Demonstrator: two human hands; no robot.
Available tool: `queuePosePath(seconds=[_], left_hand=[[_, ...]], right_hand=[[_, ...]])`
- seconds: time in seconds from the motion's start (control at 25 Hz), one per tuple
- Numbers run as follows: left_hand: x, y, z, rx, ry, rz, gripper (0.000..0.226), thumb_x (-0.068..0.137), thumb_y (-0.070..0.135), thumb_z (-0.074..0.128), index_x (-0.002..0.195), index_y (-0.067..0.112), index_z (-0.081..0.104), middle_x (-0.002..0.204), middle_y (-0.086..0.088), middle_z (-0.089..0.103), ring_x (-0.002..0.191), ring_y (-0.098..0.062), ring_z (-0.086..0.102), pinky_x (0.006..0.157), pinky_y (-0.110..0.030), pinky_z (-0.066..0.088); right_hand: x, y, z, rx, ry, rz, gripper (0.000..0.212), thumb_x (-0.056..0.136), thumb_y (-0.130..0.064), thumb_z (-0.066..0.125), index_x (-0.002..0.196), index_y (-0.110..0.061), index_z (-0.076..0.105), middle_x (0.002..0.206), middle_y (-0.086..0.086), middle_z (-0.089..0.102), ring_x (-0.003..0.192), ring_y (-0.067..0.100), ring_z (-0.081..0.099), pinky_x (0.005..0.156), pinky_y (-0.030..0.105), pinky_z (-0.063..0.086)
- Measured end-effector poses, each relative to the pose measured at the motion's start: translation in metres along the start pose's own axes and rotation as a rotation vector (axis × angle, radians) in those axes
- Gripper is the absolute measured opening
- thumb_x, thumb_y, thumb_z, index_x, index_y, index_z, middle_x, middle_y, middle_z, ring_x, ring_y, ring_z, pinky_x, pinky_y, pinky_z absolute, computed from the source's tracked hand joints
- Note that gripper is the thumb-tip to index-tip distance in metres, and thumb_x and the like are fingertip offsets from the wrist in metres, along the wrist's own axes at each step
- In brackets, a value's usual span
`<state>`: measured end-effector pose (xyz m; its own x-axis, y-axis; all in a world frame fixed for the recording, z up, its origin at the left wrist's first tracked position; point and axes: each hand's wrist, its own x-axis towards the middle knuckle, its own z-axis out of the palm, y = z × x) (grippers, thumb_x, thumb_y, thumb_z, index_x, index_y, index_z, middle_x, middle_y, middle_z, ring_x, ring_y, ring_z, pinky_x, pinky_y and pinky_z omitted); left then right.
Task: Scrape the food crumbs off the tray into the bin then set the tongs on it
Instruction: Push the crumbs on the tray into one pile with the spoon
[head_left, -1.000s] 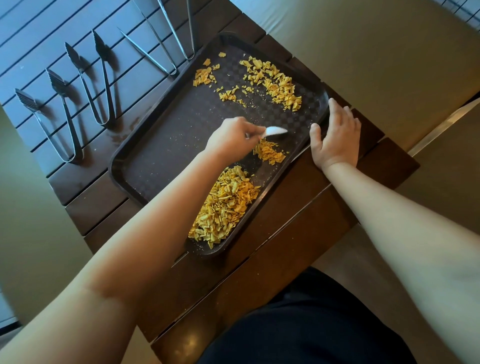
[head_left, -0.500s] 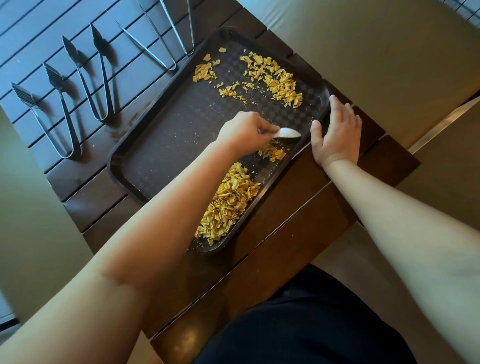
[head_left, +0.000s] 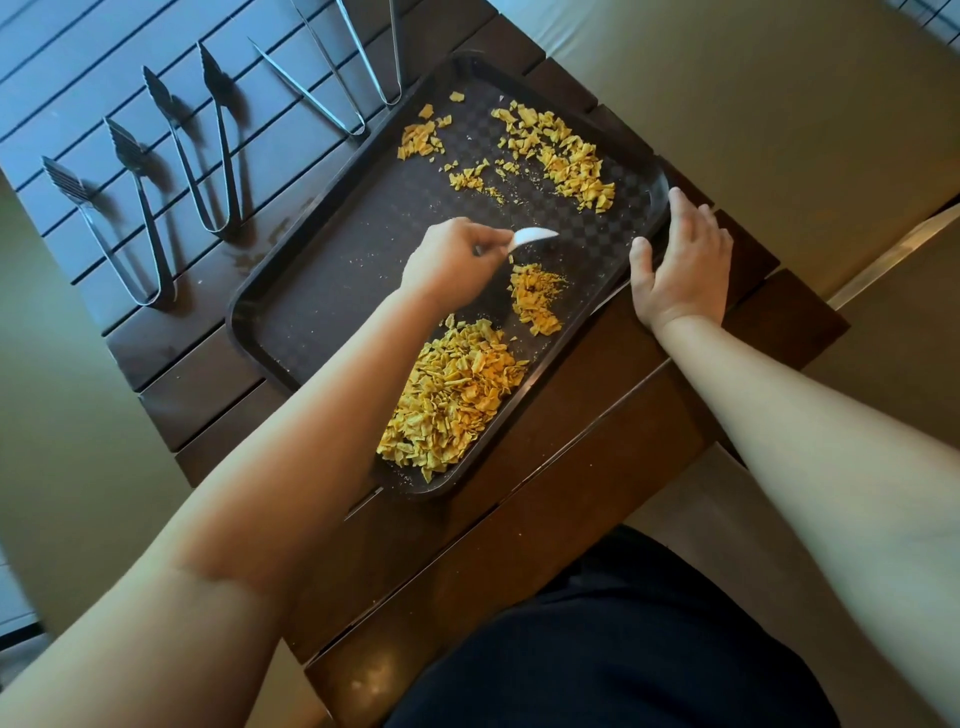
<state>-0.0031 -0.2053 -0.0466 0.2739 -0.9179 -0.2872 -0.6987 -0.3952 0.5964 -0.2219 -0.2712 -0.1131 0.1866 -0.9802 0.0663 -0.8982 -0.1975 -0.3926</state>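
The slatted dark table (head_left: 218, 395) carries the brown tray (head_left: 332, 291), which sits skewed with one corner close to the table's near edge at about 5 o'clock; no bin is in view, so the trip to it is the largest hazard, since the tray's rim looks low and any tilt could send the gathered flakes over the side. The main heap of crumbs (head_left: 452, 400) lies at the tray's 6 o'clock corner, a smaller mound (head_left: 535, 299) sits just above it, and a scattered band (head_left: 561, 156) remains at 1 o'clock, so a hard stroke from up there could fling bits past the rim onto the wood. The right hand (head_left: 680, 260) rests flat on the tray's 3 o'clock edge, fingers straight and together with the thumb apart; if it eases off, the tray may skid under the scraping. The left hand (head_left: 452, 260) has its fingers curled tight around a white scraper (head_left: 535, 236), which is just above the small mound. Five tongs wait off the tray from 9 to 12 o'clock, the nearest pair (head_left: 332, 78) almost touching the rim, where a shove could knock them.
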Motion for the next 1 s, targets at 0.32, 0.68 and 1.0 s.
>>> queuePosePath(seconds=[0.32,0.68,1.0], left_hand=[[-0.019,-0.003,-0.004,0.212,-0.202,0.099,0.023,0.089,0.035,0.059,0.11,0.032,0.068,0.082,0.019,0.051,0.083,-0.007,0.053,0.066,-0.026,0.045],[-0.018,-0.008,0.004,-0.128,0.061,-0.194,0.025,0.092,0.028,0.056,0.115,0.027,0.066,0.103,0.005,0.067,0.059,-0.005,0.051,0.054,-0.02,0.047],[-0.029,-0.015,-0.011,-0.092,-0.09,-0.105,0.023,0.09,0.025,0.059,0.111,0.029,0.067,0.082,0.018,0.055,0.06,-0.001,0.046,0.058,-0.02,0.043]], right_hand=[[0.0,0.0,0.001,-0.003,0.006,-0.003,0.059,0.095,-0.04,0.035,0.147,-0.013,0.028,0.151,0.011,0.035,0.143,0.029,0.025,0.117,0.045,0.016],[-0.001,-0.001,0.0,0.001,-0.001,0.003,0.06,0.095,-0.041,0.035,0.147,-0.013,0.027,0.151,0.011,0.034,0.143,0.029,0.024,0.117,0.044,0.015],[-0.001,0.0,0.0,-0.005,-0.005,0.001,0.06,0.095,-0.041,0.034,0.148,-0.013,0.027,0.152,0.011,0.033,0.143,0.028,0.023,0.117,0.043,0.014]])
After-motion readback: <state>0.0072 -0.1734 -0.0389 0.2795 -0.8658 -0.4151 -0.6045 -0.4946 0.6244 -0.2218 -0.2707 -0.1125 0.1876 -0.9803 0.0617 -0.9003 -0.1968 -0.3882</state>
